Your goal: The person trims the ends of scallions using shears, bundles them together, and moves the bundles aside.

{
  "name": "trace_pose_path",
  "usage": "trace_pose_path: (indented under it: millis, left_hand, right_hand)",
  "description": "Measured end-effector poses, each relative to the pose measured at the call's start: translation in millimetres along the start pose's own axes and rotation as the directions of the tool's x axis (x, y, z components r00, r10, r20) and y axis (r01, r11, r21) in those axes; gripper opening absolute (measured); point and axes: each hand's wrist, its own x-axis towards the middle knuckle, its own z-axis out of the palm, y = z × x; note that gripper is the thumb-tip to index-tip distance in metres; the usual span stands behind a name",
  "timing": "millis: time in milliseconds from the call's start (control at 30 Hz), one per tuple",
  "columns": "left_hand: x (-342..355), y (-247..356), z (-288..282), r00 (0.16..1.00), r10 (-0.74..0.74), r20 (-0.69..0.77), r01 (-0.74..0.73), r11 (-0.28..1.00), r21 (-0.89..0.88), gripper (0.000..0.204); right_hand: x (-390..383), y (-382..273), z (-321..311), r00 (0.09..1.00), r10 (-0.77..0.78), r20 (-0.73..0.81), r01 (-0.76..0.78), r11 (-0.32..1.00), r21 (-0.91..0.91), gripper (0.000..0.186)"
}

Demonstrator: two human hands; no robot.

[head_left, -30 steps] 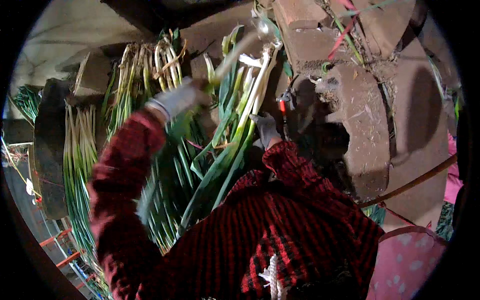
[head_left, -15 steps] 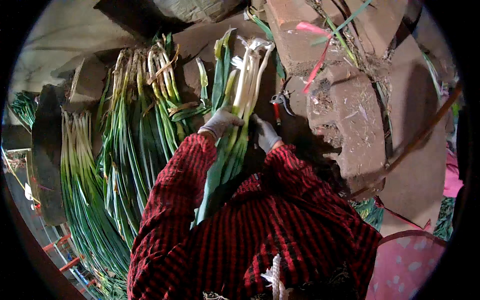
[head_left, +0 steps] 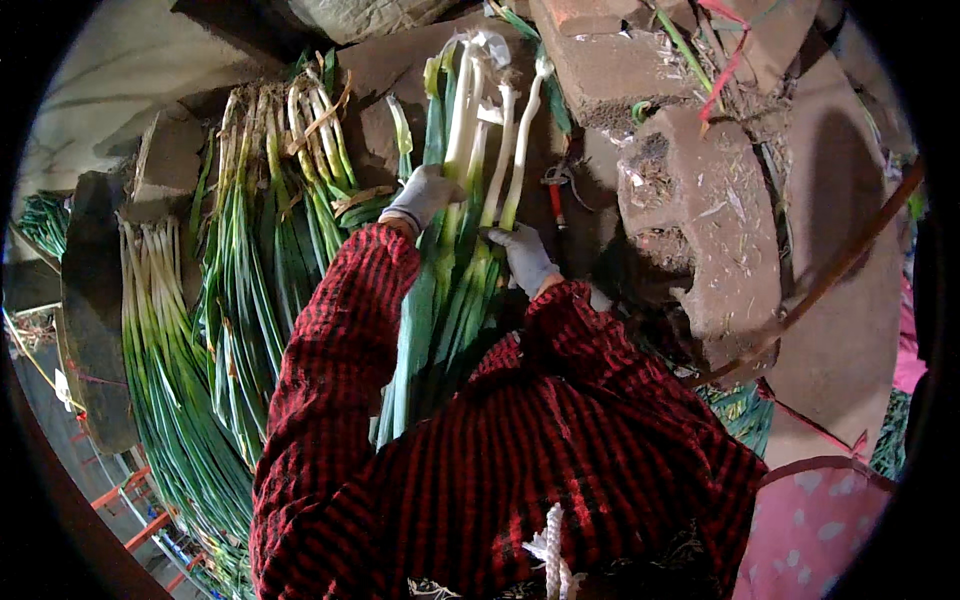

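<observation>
Several long green onions [head_left: 465, 120] lie in front of me, white root ends away from me and green leaves running down to my chest. They are fanned apart at the top. My left hand [head_left: 428, 195], in a pale glove, is closed round the stalks on the left where white turns to green. Lower on the right, my right hand [head_left: 524, 257], gloved too, has its fingers closed on the right-hand stalks; its fingertips are partly hidden. Just right of the stalks lie hand pruners [head_left: 556, 195] with a red handle.
On the left rest piles of green onions [head_left: 270, 200], with another bundle [head_left: 150, 270] farther left. Brown bricks or blocks [head_left: 700, 240] stand at the right, with pink ribbon [head_left: 722, 85] and plant scraps. A thin rod [head_left: 850, 265] slants across there. Pink spotted cloth [head_left: 815, 530] is at lower right.
The green onions have slid away from me and spread apart at their white ends. My left hand has moved up and slightly left; my right hand has shifted left onto the stalks.
</observation>
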Motion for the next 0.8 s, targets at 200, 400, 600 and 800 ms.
trace_pose_path:
  millis: [200, 400, 600, 800]
  left_hand:
    - [-26.4, 30.5, 17.7, 0.964, 0.19, 0.187, -0.176, 0.981, -0.086, 0.052]
    - [-17.8, 35.0, 13.7, 0.999, -0.049, 0.016, 0.045, 0.985, 0.165, 0.029]
    - [-37.1, -2.5, -82.0, 0.927, 0.29, 0.236, -0.307, 0.951, 0.036, 0.025]
    - [-135.8, 114.9, -158.0, 0.992, 0.118, -0.046, -0.126, 0.919, -0.373, 0.025]
  right_hand:
    - [-11.5, -21.8, 37.6, 0.999, -0.049, -0.019, 0.051, 0.992, 0.115, 0.02]
    - [15.8, 12.9, 39.0, 0.953, -0.15, 0.263, 0.201, 0.963, -0.181, 0.06]
    - [-9.6, -33.7, 52.9, 0.86, -0.015, 0.509, 0.399, 0.641, -0.655, 0.054]
    - [118.7, 15.7, -60.3, 0.822, -0.301, 0.483, 0.332, -0.436, -0.837, 0.035]
